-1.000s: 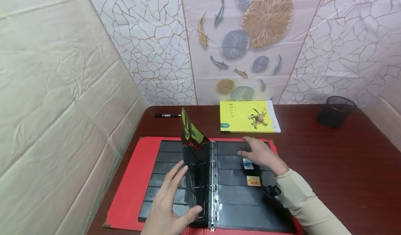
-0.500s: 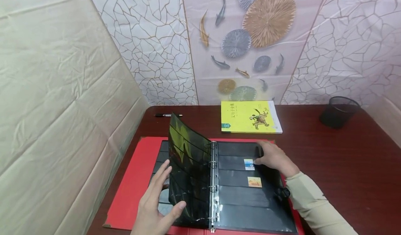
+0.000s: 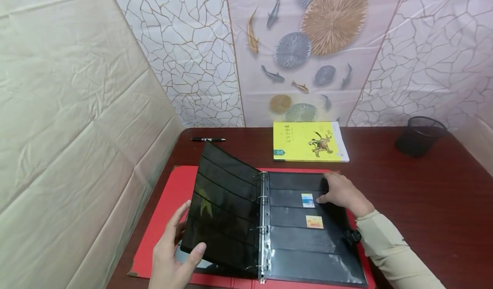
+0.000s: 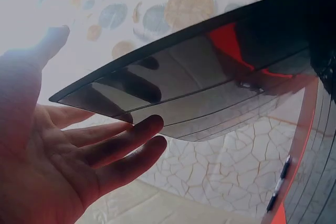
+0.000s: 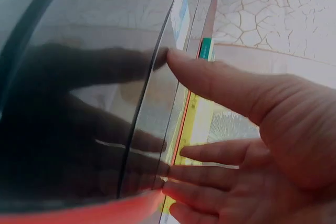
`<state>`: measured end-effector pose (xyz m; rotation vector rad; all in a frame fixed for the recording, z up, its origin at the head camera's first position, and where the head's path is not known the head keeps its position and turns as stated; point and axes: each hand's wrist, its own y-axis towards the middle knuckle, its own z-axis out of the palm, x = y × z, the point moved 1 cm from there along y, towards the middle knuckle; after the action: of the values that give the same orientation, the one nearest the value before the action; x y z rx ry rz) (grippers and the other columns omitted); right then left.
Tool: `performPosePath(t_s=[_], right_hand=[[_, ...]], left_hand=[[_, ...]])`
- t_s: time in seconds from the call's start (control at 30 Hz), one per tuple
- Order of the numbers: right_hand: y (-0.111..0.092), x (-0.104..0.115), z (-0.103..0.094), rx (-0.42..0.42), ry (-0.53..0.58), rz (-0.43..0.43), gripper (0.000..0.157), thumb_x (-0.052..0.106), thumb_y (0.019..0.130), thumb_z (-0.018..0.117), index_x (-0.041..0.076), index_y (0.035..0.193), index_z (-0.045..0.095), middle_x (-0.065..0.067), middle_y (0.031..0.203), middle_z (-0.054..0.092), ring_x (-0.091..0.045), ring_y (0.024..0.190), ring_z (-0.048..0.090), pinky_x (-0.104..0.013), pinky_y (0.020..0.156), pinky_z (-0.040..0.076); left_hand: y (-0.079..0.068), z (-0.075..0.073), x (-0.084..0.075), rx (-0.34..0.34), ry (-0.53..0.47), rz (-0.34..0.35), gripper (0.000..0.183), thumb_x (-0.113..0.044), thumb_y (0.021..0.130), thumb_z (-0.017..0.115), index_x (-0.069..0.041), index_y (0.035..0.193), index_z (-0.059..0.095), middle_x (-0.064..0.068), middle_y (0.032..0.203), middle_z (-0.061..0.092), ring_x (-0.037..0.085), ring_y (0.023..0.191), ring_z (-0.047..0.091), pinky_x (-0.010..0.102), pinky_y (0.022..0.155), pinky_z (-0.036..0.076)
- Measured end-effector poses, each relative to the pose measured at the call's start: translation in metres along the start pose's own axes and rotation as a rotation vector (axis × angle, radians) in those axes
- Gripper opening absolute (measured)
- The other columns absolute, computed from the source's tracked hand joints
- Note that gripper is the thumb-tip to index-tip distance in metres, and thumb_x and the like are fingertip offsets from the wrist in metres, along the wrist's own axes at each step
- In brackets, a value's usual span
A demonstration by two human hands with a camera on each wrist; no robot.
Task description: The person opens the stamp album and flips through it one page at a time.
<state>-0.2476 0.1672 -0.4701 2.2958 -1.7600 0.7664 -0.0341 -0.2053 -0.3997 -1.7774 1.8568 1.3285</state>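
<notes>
Since the earlier frames, the dark leaf (image 3: 227, 212) of the binder has swung down toward the left, from nearly upright to a low slant, and the left hand (image 3: 171, 248) has travelled left with it, while the right hand (image 3: 343, 191) has slid outward toward the edge of the facing page (image 3: 294, 239). Nearest is the left hand, its grip wide and loose, with the leaf's outer edge between the spread thumb and the fingers behind; it clasps nothing firmly, and whether the thumb touches the leaf I cannot tell. Beside it the red binder (image 3: 154, 224) lies spread flat on the bench (image 3: 416, 199), its metal rings (image 3: 263, 229) down the middle. On the facing page sit a small orange card (image 3: 314, 222) and, just beyond it, a small blue card (image 3: 307, 200). Over that page's upper outer part rests the right hand, its grip also spread, fingers straight and pinching nothing (the thumb tip comes down just beside the blue card). Past the binder lie a black pen (image 3: 208, 139) on the left and a yellow book (image 3: 300, 142) near the middle, with a black bin (image 3: 417, 140) well to the right. Behind stands a patterned wall cloth (image 3: 262, 105) printed with fish and round shapes.
</notes>
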Motion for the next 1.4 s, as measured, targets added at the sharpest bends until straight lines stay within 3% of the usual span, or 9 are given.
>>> performPosePath(t_s=[0.1,0.2,0.3,0.57,0.77,0.93,1.07,1.17,1.4], right_hand=[[-0.001,-0.003,-0.002,0.032,-0.005,-0.014,0.085,0.017,0.072,0.092,-0.015,0.136,0.047,-0.034,0.124,0.056,-0.044,0.105,0.054,-0.062,0.093,0.048],[-0.003,-0.006,-0.003,0.075,-0.014,-0.013,0.091,0.019,0.073,0.093,-0.017,0.139,0.043,-0.038,0.133,0.05,-0.048,0.115,0.05,-0.063,0.098,0.045],[-0.004,-0.009,-0.002,0.1,-0.02,-0.001,0.098,0.022,0.074,0.092,-0.02,0.142,0.037,-0.041,0.141,0.041,-0.05,0.123,0.045,-0.064,0.103,0.04],[-0.005,-0.016,-0.003,0.071,-0.006,0.005,0.1,0.024,0.071,0.094,-0.018,0.143,0.039,-0.039,0.138,0.046,-0.048,0.118,0.049,-0.063,0.099,0.044],[-0.003,-0.019,-0.003,0.044,-0.015,-0.013,0.098,0.027,0.069,0.095,-0.015,0.14,0.043,-0.036,0.129,0.054,-0.042,0.109,0.056,-0.059,0.092,0.05],[0.001,-0.018,-0.001,0.046,-0.056,-0.037,0.084,0.03,0.067,0.097,-0.011,0.127,0.055,-0.025,0.109,0.065,-0.031,0.089,0.062,-0.05,0.08,0.056],[0.003,-0.014,-0.001,0.05,-0.078,-0.054,0.071,0.029,0.065,0.097,-0.006,0.115,0.061,-0.015,0.098,0.065,-0.026,0.083,0.06,-0.047,0.076,0.057],[0.004,-0.011,-0.001,0.05,-0.094,-0.082,0.066,0.028,0.064,0.098,-0.005,0.109,0.063,-0.011,0.093,0.064,-0.024,0.081,0.059,-0.044,0.074,0.056],[0.003,-0.006,0.0,0.023,-0.087,-0.094,0.068,0.019,0.064,0.098,-0.007,0.116,0.063,-0.01,0.091,0.064,-0.024,0.078,0.059,-0.044,0.075,0.055]], left_hand=[[0.0,-0.001,0.002,-0.018,-0.013,-0.025,0.077,-0.005,0.086,0.077,-0.015,0.154,0.042,0.002,0.148,0.054,0.02,0.102,0.071,0.026,0.086,0.054],[0.0,0.0,0.003,-0.032,-0.017,-0.079,0.075,-0.005,0.088,0.076,-0.013,0.154,0.041,0.006,0.147,0.055,0.013,0.104,0.069,0.013,0.088,0.047],[0.0,0.0,0.006,-0.046,-0.003,-0.142,0.072,-0.008,0.091,0.075,-0.01,0.153,0.04,0.01,0.145,0.057,0.01,0.103,0.068,0.009,0.085,0.046],[0.001,0.002,0.021,-0.067,0.03,-0.254,0.063,-0.016,0.096,0.072,-0.006,0.15,0.043,0.011,0.141,0.06,0.026,0.118,0.062,0.003,0.085,0.04],[0.002,0.004,0.036,-0.051,0.034,-0.31,0.06,-0.02,0.098,0.07,-0.006,0.15,0.044,0.013,0.141,0.059,0.028,0.099,0.071,0.017,0.073,0.052],[0.0,0.004,0.048,-0.022,0.029,-0.35,0.058,-0.021,0.099,0.069,-0.004,0.149,0.045,0.017,0.141,0.058,0.034,0.105,0.07,0.023,0.073,0.055],[-0.001,0.004,0.055,0.009,0.038,-0.405,0.061,-0.022,0.097,0.072,-0.002,0.148,0.046,0.022,0.141,0.057,0.041,0.111,0.066,0.039,0.079,0.059],[-0.002,0.004,0.061,0.048,0.048,-0.466,0.063,-0.024,0.095,0.073,-0.001,0.147,0.047,0.024,0.141,0.056,0.044,0.117,0.063,0.051,0.087,0.056],[-0.003,0.005,0.08,0.193,0.049,-0.574,0.071,-0.035,0.093,0.075,-0.001,0.148,0.046,0.026,0.143,0.053,0.044,0.12,0.061,0.05,0.089,0.055]])
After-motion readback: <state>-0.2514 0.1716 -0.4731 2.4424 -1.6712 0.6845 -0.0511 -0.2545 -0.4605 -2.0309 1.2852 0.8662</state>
